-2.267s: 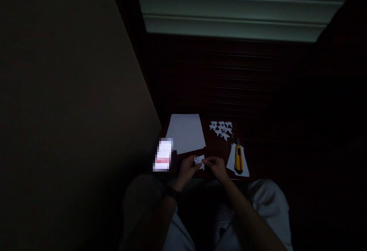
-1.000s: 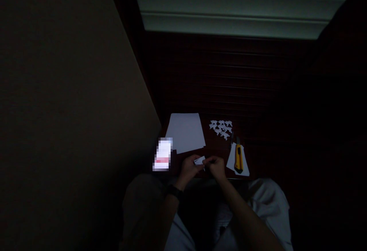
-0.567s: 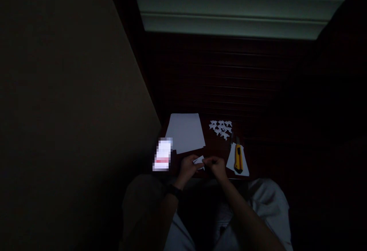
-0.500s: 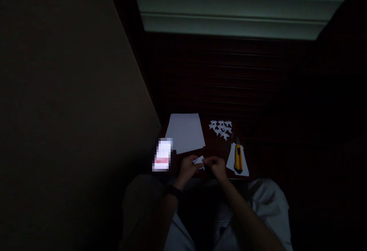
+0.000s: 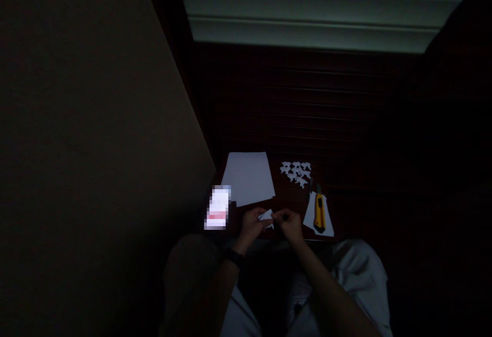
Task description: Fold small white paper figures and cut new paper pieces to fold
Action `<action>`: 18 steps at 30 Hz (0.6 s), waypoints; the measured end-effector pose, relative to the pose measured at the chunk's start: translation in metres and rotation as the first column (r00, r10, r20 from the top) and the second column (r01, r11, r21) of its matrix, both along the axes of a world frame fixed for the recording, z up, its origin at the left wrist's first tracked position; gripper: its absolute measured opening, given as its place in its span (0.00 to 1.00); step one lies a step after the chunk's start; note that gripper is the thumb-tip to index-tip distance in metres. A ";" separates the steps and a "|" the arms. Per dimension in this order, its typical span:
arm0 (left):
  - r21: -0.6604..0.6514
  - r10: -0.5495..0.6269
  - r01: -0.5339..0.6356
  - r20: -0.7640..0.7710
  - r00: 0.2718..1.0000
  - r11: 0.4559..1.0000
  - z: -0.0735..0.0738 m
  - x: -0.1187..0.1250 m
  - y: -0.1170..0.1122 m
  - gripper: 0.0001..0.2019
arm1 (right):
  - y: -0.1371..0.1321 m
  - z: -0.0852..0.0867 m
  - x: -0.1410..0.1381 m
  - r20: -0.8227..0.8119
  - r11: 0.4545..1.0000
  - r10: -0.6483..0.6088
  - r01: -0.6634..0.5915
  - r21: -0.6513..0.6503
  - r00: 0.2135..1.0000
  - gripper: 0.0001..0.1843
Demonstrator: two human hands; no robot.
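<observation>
A small folded piece of white paper (image 5: 266, 216) is between my hands, above the near edge of the dark table. My left hand (image 5: 252, 224) grips it from the left, thumb on top. At its right end, the fingers of my right hand (image 5: 290, 223) are pinched against the paper. Dim light leaves the folds hard to make out. Several small folded white paper figures (image 5: 295, 172) lie in a group beyond my right hand. To the right, a yellow utility knife (image 5: 319, 214) rests on a few small white sheets (image 5: 329, 227).
A stack of large white sheets (image 5: 249, 178) lies at the back left of the table. Before it glows a pixelated, lit screen (image 5: 218, 209). A thin dark tool (image 5: 310, 187) sits near the knife. A wall (image 5: 115, 121) rises close on the left.
Almost nothing differs. The folded paper and my fingers have shifted very slightly, and both hands keep their grip.
</observation>
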State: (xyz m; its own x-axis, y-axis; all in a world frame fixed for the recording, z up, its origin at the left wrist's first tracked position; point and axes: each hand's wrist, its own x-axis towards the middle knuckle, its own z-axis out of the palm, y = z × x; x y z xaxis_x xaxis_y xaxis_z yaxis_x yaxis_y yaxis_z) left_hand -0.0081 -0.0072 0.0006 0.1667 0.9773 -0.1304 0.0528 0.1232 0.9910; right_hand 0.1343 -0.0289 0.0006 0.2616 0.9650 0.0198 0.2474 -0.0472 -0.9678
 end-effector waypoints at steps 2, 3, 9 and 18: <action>-0.008 -0.005 0.005 0.012 1.000 1.000 0.001 0.000 0.000 0.13 | 0.000 0.000 0.000 -0.001 1.000 0.003 -0.003 -0.001 1.000 0.13; -0.014 -0.008 0.008 0.020 1.000 1.000 0.001 0.000 0.000 0.13 | 0.000 0.000 0.000 -0.007 1.000 0.003 -0.003 -0.001 1.000 0.13; -0.032 -0.002 0.004 0.073 0.997 0.999 0.003 0.001 -0.002 0.14 | -0.001 0.000 0.000 -0.060 1.000 0.020 -0.019 0.012 0.998 0.12; -0.030 0.031 -0.028 0.084 0.996 0.999 0.007 0.001 -0.002 0.15 | 0.000 0.003 0.001 -0.069 0.998 0.047 -0.044 0.033 0.997 0.10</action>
State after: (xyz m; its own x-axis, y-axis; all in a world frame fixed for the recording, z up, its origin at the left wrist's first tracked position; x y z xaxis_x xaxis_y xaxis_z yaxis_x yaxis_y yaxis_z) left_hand -0.0075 -0.0095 0.0078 0.1493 0.9781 -0.1450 -0.0350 0.1517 0.9878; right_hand 0.1349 -0.0291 0.0038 0.2193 0.9751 0.0333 0.1809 -0.0071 -0.9835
